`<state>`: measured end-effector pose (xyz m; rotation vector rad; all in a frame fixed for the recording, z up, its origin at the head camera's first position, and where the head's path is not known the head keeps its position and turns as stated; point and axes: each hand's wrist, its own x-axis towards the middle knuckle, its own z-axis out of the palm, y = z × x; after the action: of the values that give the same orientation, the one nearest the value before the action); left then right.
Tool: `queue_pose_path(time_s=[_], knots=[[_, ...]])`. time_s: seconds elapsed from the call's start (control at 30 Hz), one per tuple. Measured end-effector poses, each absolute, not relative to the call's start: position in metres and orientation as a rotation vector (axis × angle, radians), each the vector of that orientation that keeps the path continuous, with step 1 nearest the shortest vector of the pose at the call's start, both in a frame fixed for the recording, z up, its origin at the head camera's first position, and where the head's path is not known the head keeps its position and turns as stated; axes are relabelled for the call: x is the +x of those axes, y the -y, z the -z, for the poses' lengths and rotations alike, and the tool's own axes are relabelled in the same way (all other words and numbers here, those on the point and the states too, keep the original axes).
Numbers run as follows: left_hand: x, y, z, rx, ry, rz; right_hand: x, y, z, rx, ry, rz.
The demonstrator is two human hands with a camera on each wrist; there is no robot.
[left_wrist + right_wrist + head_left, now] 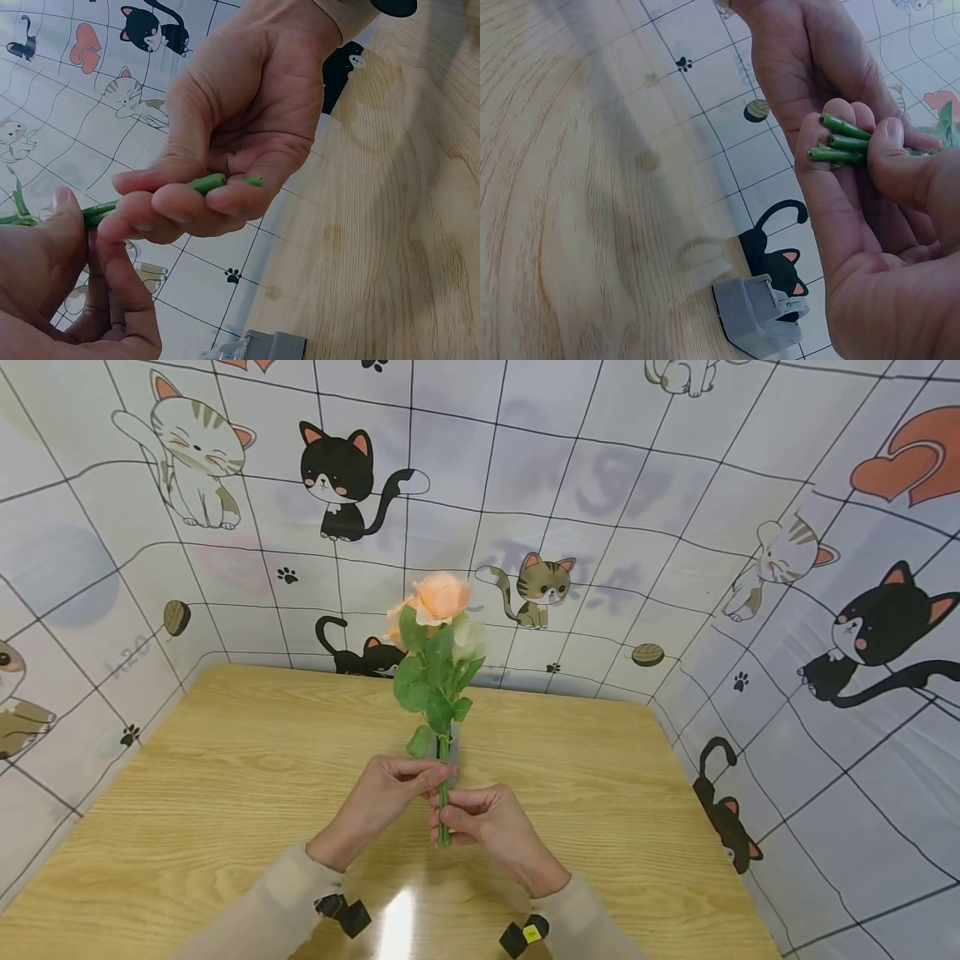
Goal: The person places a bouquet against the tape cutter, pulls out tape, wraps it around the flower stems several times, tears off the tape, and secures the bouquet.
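Note:
Both hands hold a small bunch of flowers upright over the table: peach roses (441, 599), a pale white bloom (467, 639) and green leaves (437, 681). My left hand (384, 797) pinches the stems between thumb and fingers, just below the leaves. Lower down, my right hand (498, 827) grips the same green stems (443, 827) near their cut ends. In the right wrist view three stem ends (838, 141) lie across the right hand's fingers, with the thumb on top. The blooms are out of sight in both wrist views.
A grey object (754, 319), possibly a tape dispenser, stands on the wooden table (285, 735) behind the stems and is mostly hidden in the head view. A wall cloth (480, 468) printed with cats and grid lines surrounds the table at the back and sides.

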<state>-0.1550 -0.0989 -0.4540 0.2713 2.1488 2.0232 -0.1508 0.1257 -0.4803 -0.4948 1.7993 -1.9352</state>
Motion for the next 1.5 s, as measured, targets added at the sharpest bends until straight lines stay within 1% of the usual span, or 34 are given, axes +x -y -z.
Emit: queue_pose_path(time_s=[0.33, 0.67, 1.13, 1.27, 1.5], knots=[[-0.1535, 0.0959, 0.4509, 0.243, -2.186, -2.022, -0.1499, -0.1201, 0.4781, -0.438, -1.832, 1.95], [-0.1554, 0.0948, 0.451, 0.409, -2.458, -1.889, -0.1484, -0.1197, 0.479, -0.436, -1.844, 2.008], [-0.1562, 0.0933, 0.448, 0.411, -2.474, -1.876, -0.1471, -0.1164, 0.4785, -0.414, -2.036, 1.965], [-0.1564, 0.0945, 0.4468, 0.391, -2.439, -1.887, -0.1487, -0.1174, 0.4796, -0.454, -2.043, 1.933], [-0.1569, 0.0956, 0.4464, 0.379, -2.368, -1.917, -0.1521, -0.1234, 0.4819, -0.607, -2.037, 1.826]])
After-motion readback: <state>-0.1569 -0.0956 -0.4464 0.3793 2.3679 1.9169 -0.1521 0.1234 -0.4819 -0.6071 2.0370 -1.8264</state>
